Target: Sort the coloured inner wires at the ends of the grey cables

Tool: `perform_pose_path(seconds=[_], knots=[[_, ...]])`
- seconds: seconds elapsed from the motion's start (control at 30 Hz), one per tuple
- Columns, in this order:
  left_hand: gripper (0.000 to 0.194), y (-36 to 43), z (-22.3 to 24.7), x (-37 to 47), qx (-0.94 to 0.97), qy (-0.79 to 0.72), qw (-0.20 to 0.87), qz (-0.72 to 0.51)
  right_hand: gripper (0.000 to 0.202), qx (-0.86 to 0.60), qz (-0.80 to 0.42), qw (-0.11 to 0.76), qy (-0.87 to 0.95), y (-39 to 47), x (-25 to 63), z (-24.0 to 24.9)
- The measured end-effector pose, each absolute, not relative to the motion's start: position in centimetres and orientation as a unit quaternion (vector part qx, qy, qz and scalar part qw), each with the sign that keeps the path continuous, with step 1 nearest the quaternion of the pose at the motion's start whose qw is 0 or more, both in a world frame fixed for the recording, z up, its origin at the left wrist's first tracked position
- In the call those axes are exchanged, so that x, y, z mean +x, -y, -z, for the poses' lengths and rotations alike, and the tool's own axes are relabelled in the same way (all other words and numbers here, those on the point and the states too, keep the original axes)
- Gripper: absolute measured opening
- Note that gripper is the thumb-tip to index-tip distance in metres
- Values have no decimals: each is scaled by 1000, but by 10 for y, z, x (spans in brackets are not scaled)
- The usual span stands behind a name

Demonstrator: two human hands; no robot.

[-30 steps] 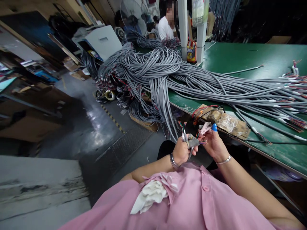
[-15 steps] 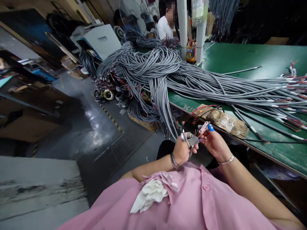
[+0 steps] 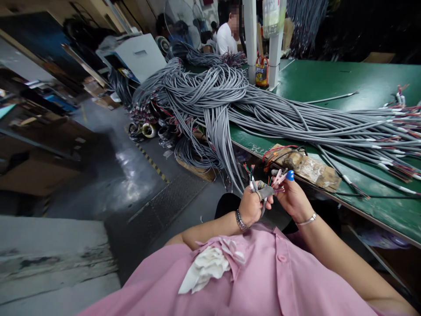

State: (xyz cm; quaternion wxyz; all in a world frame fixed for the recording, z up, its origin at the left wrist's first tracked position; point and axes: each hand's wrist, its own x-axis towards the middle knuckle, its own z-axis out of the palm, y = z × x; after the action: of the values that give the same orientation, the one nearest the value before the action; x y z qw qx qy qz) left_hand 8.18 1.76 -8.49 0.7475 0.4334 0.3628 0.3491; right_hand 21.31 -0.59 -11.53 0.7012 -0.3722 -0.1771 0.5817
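Observation:
My left hand (image 3: 250, 207), with grey wrapping on a finger, is closed around grey cable (image 3: 264, 205). Fanned, coloured wires (image 3: 270, 183) stick out of the cable towards my right hand. Another stripped end with dark and coloured wires (image 3: 251, 172) rises above my left hand. In my right hand (image 3: 295, 202), whose thumb has a blue cover (image 3: 290, 175), a small pink peg-like clip (image 3: 279, 178) is pinched. The clip's tip is right at the fanned wires; whether it grips one is too small to tell.
A large heap of grey cables (image 3: 204, 90) lies across the green table (image 3: 348, 79) and hangs over its edge. Near my right hand is a worn, taped block (image 3: 305, 166) with red and black leads. A person (image 3: 226, 41) sits beyond the heap.
My right hand has shifted slightly towards my left hand. The pink clip has turned and now looks narrower, with its tip at the wires. My left hand still holds the cable.

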Motion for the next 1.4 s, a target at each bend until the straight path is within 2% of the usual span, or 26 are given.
perform_pose_path(seconds=[0.5, 0.97, 1.07, 1.2, 1.4], knots=[[22, -16, 93, 82, 443, -386, 734, -340, 33, -349, -554, 748, 110, -4, 211, 125], [30, -6, 85, 71, 483, -374, 714, -343, 42, -338, -610, 710, 101, 6, 209, 111], [28, -5, 84, 67, 487, -369, 709, -353, 37, -331, -613, 710, 101, 8, 211, 108], [27, -8, 83, 69, 467, -361, 712, -381, 29, -347, -590, 717, 136, 9, 211, 108], [26, -13, 86, 75, 461, -368, 707, -389, 38, -438, -466, 742, 202, 10, 211, 120]])
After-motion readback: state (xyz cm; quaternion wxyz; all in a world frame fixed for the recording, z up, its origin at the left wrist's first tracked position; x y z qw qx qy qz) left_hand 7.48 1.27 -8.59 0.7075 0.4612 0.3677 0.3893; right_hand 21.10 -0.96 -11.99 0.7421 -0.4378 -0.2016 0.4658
